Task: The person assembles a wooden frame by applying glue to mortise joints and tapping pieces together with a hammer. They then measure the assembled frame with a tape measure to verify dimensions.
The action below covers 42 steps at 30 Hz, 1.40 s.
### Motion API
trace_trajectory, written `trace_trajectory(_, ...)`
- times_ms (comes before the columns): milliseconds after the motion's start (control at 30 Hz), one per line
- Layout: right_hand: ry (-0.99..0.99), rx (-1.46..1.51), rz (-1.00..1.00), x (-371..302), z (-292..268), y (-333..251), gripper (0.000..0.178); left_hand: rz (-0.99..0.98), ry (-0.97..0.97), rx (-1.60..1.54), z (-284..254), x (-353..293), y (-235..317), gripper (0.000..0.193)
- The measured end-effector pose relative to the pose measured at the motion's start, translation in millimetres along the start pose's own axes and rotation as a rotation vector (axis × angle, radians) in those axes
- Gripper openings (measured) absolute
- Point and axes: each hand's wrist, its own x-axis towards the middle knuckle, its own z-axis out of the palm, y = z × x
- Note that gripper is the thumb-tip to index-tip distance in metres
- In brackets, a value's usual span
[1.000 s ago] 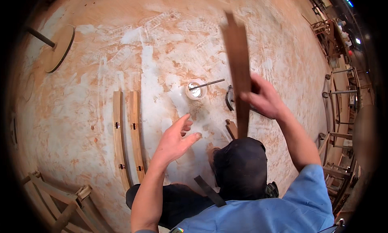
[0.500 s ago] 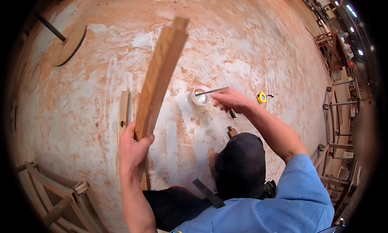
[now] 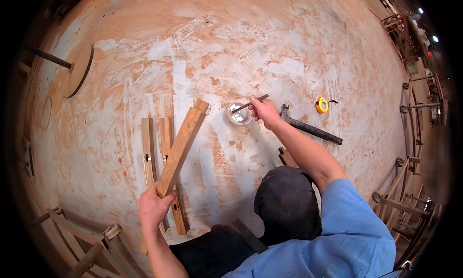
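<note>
Gripping a squared wooden bar (image 3: 182, 145) near its lower end, the left hand (image 3: 155, 205) has its fingers wrapped around the wood, and the far end slants up and away over two slotted wooden strips (image 3: 147, 140) on the floor (image 3: 270, 46). The right hand (image 3: 265, 113) is closed around a thin dark stick (image 3: 258, 101), whose tip dips into a small round tub (image 3: 248, 118) just beyond the bar's end.

From where I stand, the bar looks the likelier trouble: held at one end only, its long free part could swing or sag, knocking the strips or catching the tub. A careless sideways pull on the stick might tip that tub, which looks light, and slop its glossy white contents. The right forearm passes close by a hammer (image 3: 316, 130), so a low elbow could nudge it.

The bar is warm brown, with crisp edges and a narrower stepped tip. The strips are long and slim, cut with dark slots. The tub's wall is pale, the hammer's handle black and smooth-looking, and a rounded yellow tape measure (image 3: 322, 105) lies past it. Underfoot everything is blotchy, chalky white smeared with orange-brown dust.
</note>
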Motion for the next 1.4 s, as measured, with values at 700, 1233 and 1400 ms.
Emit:
trace_trajectory(700, -0.157, 0.539, -0.169, -106.8, -45.5, -91.7, 0.017, 0.128, -0.034, 0.334, 14.9, 12.8, 25.0, 0.038)
trace_trajectory(1233, -0.170, 0.045, -0.310, -148.7, -27.8, -120.1, 0.018, 0.198, -0.003, 0.357, 15.5, 4.9, 35.8, 0.037)
trace_trajectory(1400, -0.131, -0.024, -0.350, -141.2, -27.9, -122.6, 0.018, 0.205, 0.000, 0.314, 17.4, 4.5, 34.2, 0.038)
